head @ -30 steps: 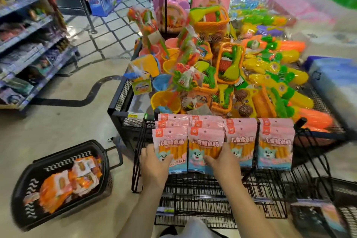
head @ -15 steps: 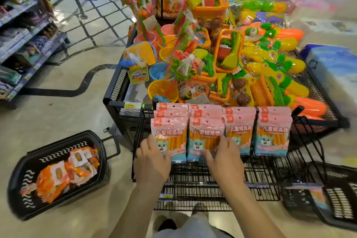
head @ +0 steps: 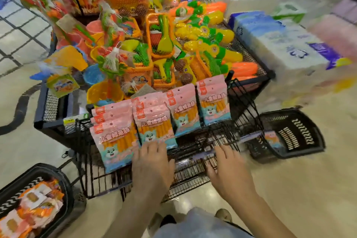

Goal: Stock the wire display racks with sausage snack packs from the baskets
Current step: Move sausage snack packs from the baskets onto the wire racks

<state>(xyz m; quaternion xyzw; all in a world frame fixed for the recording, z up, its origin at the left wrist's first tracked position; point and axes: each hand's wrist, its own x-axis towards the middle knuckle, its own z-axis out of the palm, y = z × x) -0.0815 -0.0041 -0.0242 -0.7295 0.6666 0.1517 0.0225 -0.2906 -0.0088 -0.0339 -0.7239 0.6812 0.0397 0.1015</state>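
Pink sausage snack packs [head: 154, 121] hang in several rows on the black wire display rack [head: 193, 172]. My left hand [head: 152, 164] hovers just below the second row of packs with its fingers spread, holding nothing. My right hand [head: 228, 170] is over the bare wires of the rack, fingers spread and empty, and blurred. A black basket [head: 295, 133] on the floor at the right holds one pink pack [head: 272, 139]. Another black basket [head: 38, 199] at the lower left holds orange snack packs [head: 31, 208].
Behind the rack a black mesh bin [head: 48, 106] is heaped with bright plastic toys [head: 164, 40]. White and blue tissue bundles [head: 286, 44] are stacked at the right. My shoes [head: 224, 215] show on the beige floor below the rack.
Both hands have come off the packs and drawn back; the right hand has shifted to the right over the bare wires. The view has swung right, bringing the right basket into sight.
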